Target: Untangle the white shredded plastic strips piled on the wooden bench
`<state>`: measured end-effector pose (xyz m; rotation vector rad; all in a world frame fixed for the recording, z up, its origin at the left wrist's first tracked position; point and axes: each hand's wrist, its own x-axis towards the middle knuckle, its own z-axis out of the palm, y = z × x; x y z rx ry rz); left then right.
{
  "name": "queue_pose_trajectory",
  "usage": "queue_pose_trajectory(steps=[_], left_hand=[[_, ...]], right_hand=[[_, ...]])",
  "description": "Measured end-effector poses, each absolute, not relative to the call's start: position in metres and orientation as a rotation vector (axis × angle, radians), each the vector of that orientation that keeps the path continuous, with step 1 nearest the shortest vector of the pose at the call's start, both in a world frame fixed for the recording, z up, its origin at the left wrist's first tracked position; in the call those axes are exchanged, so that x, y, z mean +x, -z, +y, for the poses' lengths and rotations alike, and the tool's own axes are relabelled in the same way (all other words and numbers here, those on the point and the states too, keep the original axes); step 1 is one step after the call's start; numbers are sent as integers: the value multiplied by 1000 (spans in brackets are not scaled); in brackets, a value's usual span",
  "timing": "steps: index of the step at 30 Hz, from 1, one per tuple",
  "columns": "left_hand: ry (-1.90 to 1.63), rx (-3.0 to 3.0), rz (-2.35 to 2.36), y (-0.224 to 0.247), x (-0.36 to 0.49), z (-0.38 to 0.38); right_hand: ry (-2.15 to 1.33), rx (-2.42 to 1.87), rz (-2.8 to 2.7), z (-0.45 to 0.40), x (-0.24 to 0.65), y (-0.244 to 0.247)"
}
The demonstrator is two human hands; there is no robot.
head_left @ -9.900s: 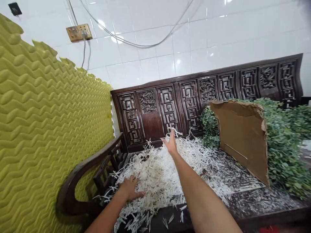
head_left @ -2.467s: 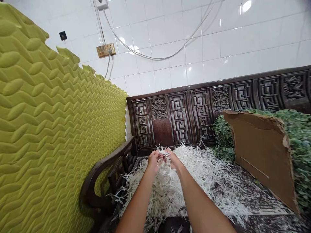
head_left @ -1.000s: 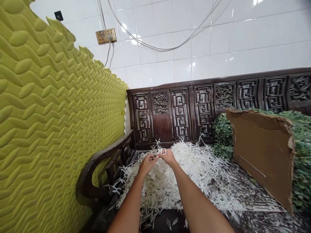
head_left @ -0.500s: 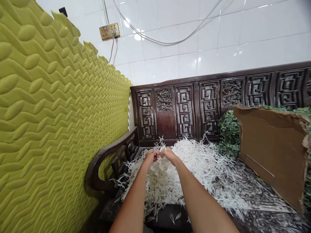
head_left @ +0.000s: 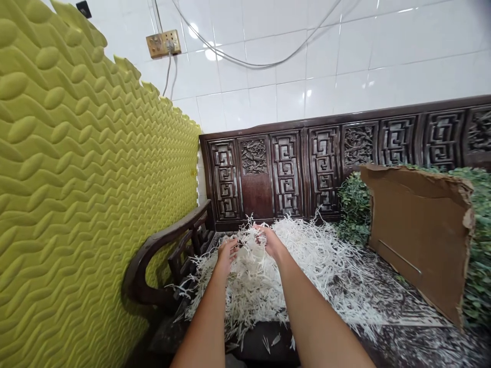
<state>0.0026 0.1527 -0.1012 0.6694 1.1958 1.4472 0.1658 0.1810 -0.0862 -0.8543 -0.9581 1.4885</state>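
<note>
While both bare forearms reach in from the bottom of the frame, the 2 hands are close together but apart, just over the near side of a loose heap of thin white branching sprigs [head_left: 318, 250]. From where I stand, the left hand [head_left: 227, 254] looks empty, its fingers loosely curled and parted. The right hand [head_left: 271, 241], near the centre, seems to pinch a small white forked sprig [head_left: 258, 235] between thumb and fingers; exactly how many stems it grips, I can't tell. Held this low, anything dropped would probably just land back on the heap.

The heap lies on a dark wooden bench seat, lower centre, against the carved dark-brown wooden backrest [head_left: 258, 197]. At its left, the curved dark wooden armrest [head_left: 137, 273] likely helps hem it in. Right of centre, a torn brown cardboard sheet [head_left: 418, 225] stands tilted between the white sprigs and the bushy green artificial foliage [head_left: 481, 250], perhaps to keep the 2 from tangling. A textured yellow-green foam mat [head_left: 95, 179] stands upright along the left of the frame, maybe as a screen.
</note>
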Motion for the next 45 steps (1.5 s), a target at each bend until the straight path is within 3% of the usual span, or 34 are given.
queue_pose_trajectory(steps=[28,45], left_hand=[[-1081,1186,1174,94,22,152],[-1089,1216,1306,107,10,165]], right_hand=[[-1148,-1032,-1343,186,164,103],[-1114,-1165,-1435,187,151,108]])
